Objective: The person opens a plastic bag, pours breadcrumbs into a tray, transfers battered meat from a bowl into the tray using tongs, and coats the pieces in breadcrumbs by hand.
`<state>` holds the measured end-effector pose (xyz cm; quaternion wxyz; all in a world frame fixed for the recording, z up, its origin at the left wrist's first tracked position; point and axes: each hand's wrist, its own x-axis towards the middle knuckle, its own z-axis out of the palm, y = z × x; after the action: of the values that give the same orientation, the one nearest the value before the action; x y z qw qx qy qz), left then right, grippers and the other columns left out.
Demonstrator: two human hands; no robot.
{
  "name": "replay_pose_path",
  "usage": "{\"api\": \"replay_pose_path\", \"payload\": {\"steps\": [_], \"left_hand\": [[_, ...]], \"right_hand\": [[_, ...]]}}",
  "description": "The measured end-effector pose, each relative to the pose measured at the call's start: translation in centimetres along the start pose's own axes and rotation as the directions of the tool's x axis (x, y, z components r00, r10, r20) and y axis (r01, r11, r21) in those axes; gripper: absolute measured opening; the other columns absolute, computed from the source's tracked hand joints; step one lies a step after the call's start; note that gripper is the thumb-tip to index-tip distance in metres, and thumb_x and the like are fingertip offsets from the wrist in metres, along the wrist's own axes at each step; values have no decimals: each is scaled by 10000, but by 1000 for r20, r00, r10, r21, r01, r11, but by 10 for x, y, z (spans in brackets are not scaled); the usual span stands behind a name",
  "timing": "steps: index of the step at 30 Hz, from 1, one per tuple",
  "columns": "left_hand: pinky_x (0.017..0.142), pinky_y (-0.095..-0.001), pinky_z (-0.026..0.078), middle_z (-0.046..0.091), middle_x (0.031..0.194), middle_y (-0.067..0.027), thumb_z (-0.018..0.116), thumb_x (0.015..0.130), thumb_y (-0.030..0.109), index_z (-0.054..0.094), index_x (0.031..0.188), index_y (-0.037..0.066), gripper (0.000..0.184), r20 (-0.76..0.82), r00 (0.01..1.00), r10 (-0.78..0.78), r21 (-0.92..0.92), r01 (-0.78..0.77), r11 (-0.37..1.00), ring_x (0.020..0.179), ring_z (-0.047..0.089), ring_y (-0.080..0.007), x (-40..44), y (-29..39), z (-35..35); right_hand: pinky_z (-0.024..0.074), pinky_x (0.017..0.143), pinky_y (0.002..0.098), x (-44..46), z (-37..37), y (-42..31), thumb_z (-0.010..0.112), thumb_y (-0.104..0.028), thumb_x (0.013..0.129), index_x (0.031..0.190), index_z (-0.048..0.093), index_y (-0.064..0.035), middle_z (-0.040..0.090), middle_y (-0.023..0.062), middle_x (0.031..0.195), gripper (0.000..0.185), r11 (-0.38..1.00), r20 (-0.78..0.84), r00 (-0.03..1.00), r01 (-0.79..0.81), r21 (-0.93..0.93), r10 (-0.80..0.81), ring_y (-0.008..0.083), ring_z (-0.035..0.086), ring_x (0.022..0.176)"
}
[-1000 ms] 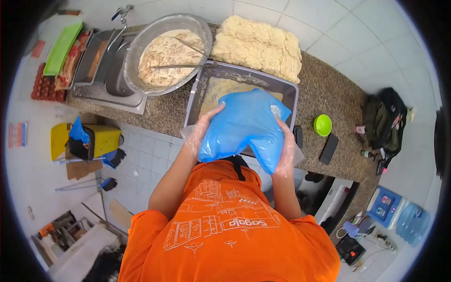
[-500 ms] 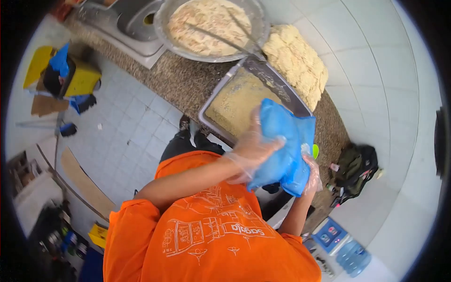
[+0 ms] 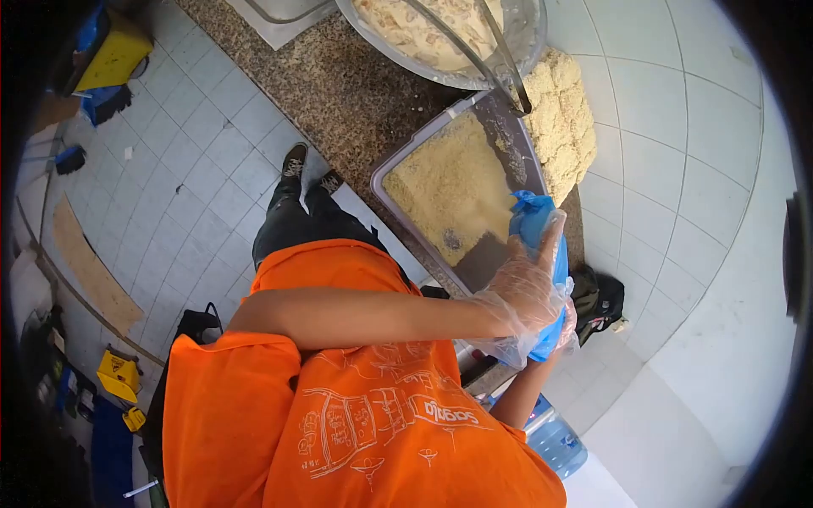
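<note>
Both hands wear clear plastic gloves and hold a blue plastic bag (image 3: 532,227) over the near right corner of a grey tray (image 3: 398,201). My left hand (image 3: 527,289) is wrapped round the near side of the bag. On the far side, mostly hidden by the bag and the other hand, my right hand (image 3: 567,328) grips it too. Pale crumbs (image 3: 449,182) cover much of the tray floor, with a bare grey patch below the bag. Whether crumbs are falling from the bag is unclear.
A large bowl (image 3: 535,42) of pieces in pale batter, with metal tongs (image 3: 508,63), stands beyond the tray. A pile of crumb-coated pieces (image 3: 559,127) lies beside it by the tiled wall. A dark bag (image 3: 600,300) and a water bottle (image 3: 557,444) are at the right.
The view has turned. The blue bag has gone from lying broad between both hands to narrow and upright at the tray's corner, and the crumbs in the tray are more exposed.
</note>
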<state>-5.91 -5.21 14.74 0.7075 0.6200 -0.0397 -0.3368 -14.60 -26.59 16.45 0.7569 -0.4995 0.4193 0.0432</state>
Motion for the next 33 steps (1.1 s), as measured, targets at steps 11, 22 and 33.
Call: {"api": "replay_pose_path", "payload": {"steps": [11,22,33], "left_hand": [[953,-508,448,226,1302,-493,602,832,216,33,1525,140,900,176,984,-11,-18,15,1000,1050,518,-597,-7,24,-25],[961,-486,452,159,1336,-530,605,825,220,9,1527,137,924,125,991,41,1,-41,999,1082,502,-609,-11,25,-26],[959,-484,457,176,1329,-523,599,828,219,-6,1525,122,928,128,991,45,5,-46,999,1073,503,-614,-22,33,-44]], "right_hand": [[508,932,510,0,-1,-5,611,-269,820,1292,455,49,607,219,1178,590,999,24,999,28,17,-28,361,622,1042],[542,852,495,-7,17,-8,621,-235,810,1139,527,39,651,194,1006,438,957,-111,975,161,-241,-192,336,659,907],[526,897,488,-7,38,-11,615,-238,806,1271,468,19,614,221,1138,551,1000,40,999,9,-6,-9,348,634,1000]]}}
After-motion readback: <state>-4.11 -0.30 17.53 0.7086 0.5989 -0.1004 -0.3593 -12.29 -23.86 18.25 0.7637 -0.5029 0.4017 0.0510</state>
